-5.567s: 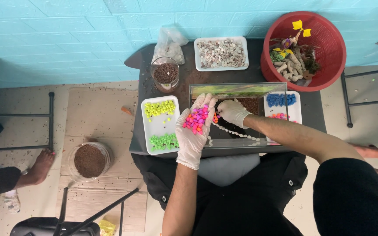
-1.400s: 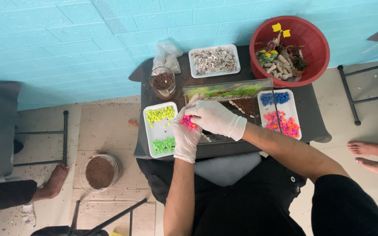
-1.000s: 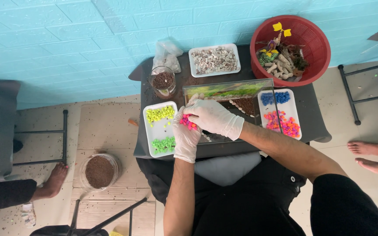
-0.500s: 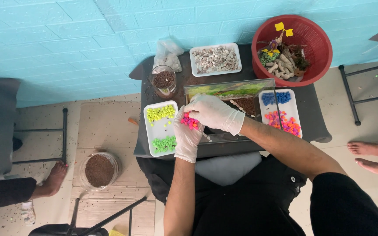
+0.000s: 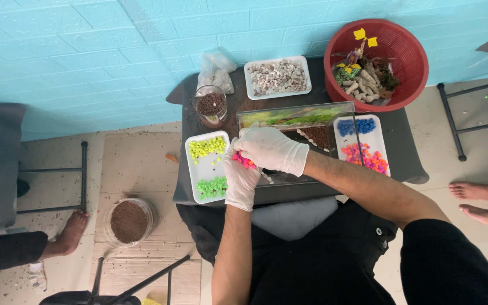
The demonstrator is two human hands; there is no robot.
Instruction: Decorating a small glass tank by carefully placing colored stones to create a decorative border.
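Both my hands wear white gloves. My left hand (image 5: 239,182) is cupped, palm up, over the near left corner of a small glass tank (image 5: 334,110), and holds a heap of pink and orange pebbles (image 5: 243,160). My right hand (image 5: 269,149) lies across the top of that heap, fingers curled down onto the pebbles; most of the heap is hidden under it. Inside the tank I see brown soil (image 5: 317,135) and a curved line of small white stones (image 5: 310,141).
The small dark table (image 5: 411,152) also carries a white tray with yellow and green pebbles (image 5: 207,166), a tray of blue and pink pebbles (image 5: 361,146), a tray of beige stones (image 5: 277,77), a soil glass (image 5: 210,105) and a red basket (image 5: 375,63). Someone's bare feet (image 5: 481,200) are on the floor at right.
My right hand has come from the tank's edge to rest over the pebbles in my left palm, and has slid slightly left in the last second. Fewer pebbles show.
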